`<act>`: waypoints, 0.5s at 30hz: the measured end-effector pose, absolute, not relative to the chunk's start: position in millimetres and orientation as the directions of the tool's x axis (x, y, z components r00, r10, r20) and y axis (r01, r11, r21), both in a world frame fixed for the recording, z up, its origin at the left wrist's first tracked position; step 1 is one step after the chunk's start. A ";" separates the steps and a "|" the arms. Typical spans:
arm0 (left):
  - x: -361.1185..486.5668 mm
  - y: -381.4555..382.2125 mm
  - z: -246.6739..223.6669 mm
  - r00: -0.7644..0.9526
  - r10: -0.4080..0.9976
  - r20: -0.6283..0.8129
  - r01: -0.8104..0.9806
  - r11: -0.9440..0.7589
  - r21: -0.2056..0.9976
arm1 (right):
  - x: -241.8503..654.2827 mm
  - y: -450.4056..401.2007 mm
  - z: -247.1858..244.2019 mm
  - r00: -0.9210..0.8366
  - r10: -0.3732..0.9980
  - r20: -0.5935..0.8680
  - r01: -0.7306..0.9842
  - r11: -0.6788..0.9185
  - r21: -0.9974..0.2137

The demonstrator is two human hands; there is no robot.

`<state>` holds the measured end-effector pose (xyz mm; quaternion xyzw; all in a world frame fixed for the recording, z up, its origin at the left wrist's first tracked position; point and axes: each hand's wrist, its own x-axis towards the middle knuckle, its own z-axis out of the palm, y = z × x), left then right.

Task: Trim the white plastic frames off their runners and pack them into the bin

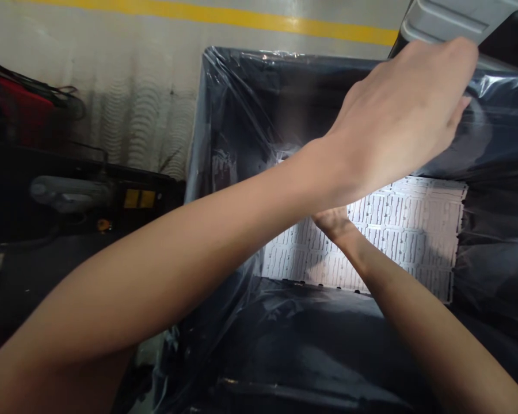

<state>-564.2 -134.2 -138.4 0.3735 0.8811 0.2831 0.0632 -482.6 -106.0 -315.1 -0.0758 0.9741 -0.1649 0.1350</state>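
My left arm crosses the view from the lower left, over a dark bin lined with clear plastic film [319, 351]. At the bin's far right side is my left hand [408, 98], back upward, its fingers curled down and closed. What they hold, if anything, is hidden beneath the hand, with film close beside it. Reaching in from the lower right, my right hand [331, 221] passes under the left forearm, which hides its fingers. It is low in the bin, over a white sheet with rows of fine cut-out shapes [418, 236].
A grey plastic container [446, 23] stands beyond the bin at the upper right. To the left is dark equipment with a grey motor-like part [69, 192] and a red item [21, 109]. A yellow line [242, 17] runs across the floor.
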 end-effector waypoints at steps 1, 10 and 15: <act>-564.6 -134.2 -139.8 -0.711 0.694 0.118 0.629 0.551 0.548 | -480.5 -109.0 -314.2 -0.951 -0.202 -0.235 -0.114 0.932 -0.343; -562.9 -137.3 -136.3 -0.718 0.690 0.089 0.606 0.557 0.567 | -446.1 -179.9 -300.1 -0.855 -0.453 -0.255 -0.349 0.864 -0.364; -559.5 -135.5 -127.4 -0.713 0.696 0.079 0.651 0.617 0.442 | -458.5 -184.7 -302.1 -0.858 -0.428 -0.282 -0.311 0.872 -0.378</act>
